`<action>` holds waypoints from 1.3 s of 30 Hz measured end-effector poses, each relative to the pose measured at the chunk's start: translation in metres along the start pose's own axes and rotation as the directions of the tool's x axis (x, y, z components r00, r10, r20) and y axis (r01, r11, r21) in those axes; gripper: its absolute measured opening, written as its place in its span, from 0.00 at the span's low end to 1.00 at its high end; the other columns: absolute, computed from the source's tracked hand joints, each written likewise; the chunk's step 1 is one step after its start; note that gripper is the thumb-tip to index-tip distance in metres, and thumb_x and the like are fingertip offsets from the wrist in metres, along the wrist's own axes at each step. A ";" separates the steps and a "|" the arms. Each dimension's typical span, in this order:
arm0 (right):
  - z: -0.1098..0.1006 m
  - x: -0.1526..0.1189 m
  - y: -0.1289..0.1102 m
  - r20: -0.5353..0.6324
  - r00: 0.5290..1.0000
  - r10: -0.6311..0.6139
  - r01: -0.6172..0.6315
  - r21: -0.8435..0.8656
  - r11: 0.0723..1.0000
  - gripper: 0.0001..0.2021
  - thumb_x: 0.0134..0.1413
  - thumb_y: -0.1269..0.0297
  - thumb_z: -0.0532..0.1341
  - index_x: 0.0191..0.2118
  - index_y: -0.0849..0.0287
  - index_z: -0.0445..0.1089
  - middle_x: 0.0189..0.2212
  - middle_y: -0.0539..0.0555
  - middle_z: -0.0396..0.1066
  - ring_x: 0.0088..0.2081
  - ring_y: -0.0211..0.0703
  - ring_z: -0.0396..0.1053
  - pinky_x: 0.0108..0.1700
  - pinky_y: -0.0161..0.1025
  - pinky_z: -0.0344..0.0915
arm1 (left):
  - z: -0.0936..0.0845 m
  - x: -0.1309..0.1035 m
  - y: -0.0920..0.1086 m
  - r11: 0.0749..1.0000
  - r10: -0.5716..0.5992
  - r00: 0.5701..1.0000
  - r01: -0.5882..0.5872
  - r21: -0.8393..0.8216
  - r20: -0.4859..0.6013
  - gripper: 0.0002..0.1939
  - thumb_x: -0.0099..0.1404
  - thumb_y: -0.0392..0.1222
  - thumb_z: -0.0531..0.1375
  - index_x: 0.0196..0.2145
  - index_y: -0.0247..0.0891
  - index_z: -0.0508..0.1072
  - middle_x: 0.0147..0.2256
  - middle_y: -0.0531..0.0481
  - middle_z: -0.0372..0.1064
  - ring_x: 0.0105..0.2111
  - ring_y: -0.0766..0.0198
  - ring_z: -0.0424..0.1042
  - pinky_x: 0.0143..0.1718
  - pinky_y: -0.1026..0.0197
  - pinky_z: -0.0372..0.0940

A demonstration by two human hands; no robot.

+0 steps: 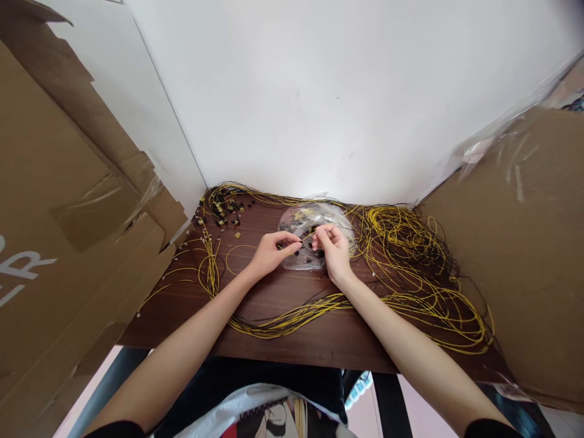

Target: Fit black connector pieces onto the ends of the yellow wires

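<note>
Both hands meet over a clear plastic bag [303, 261] at the middle of the dark wooden table. My left hand [272, 250] pinches a thin yellow wire [308, 236] between thumb and fingers, with a small dark piece at its fingertips that is too small to name. Close to its right, my right hand [334, 248] is closed with thumb and forefinger pressed together on the same wire. Small black and yellow parts lie in the bag beneath the hands, partly hidden by them.
Bundled yellow and black wires [283, 328] curve along the table's front edge. A tangled wire heap [401, 228] lies at the right. Small black and yellow connectors [223, 207] are scattered at the back left. Cardboard sheets [82, 201] flank both sides; a white wall [319, 103] stands behind.
</note>
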State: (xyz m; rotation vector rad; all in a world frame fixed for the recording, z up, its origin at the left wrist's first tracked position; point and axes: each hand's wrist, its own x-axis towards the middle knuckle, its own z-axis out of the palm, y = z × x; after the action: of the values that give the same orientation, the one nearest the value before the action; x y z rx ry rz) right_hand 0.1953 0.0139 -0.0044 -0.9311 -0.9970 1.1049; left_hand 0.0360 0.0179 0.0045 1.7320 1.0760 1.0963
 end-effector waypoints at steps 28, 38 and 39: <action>0.000 -0.004 -0.001 0.140 0.990 -0.016 0.044 -0.198 0.979 0.13 0.47 0.53 0.64 0.30 0.59 0.69 0.22 0.48 0.66 0.24 0.34 0.62 0.28 0.33 0.60 | -0.001 -0.001 0.002 0.999 0.001 1.000 -0.002 0.040 0.019 0.11 0.56 0.44 0.62 0.32 0.33 0.76 0.30 0.47 0.75 0.31 0.63 0.70 0.35 0.62 0.62; 0.000 -0.003 -0.001 0.030 0.999 0.018 -0.015 -0.116 0.993 0.16 0.44 0.51 0.65 0.28 0.59 0.66 0.20 0.46 0.63 0.22 0.34 0.61 0.26 0.33 0.61 | -0.001 -0.001 0.002 0.999 -0.002 1.000 0.002 0.055 0.011 0.11 0.56 0.44 0.62 0.32 0.33 0.77 0.31 0.47 0.75 0.31 0.62 0.71 0.35 0.62 0.63; 0.000 -0.003 -0.001 0.010 1.000 0.020 -0.018 -0.096 0.995 0.16 0.44 0.51 0.65 0.28 0.58 0.65 0.20 0.46 0.63 0.22 0.33 0.61 0.25 0.33 0.60 | -0.001 -0.001 0.002 0.998 -0.005 1.000 0.004 0.059 0.011 0.11 0.56 0.44 0.62 0.32 0.33 0.77 0.31 0.47 0.75 0.31 0.62 0.71 0.35 0.62 0.63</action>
State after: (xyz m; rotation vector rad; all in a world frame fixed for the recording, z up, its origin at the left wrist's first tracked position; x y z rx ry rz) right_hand 0.1948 0.0112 -0.0034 -1.0144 -1.0601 1.0868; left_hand 0.0357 0.0161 0.0067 1.7794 1.1147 1.0603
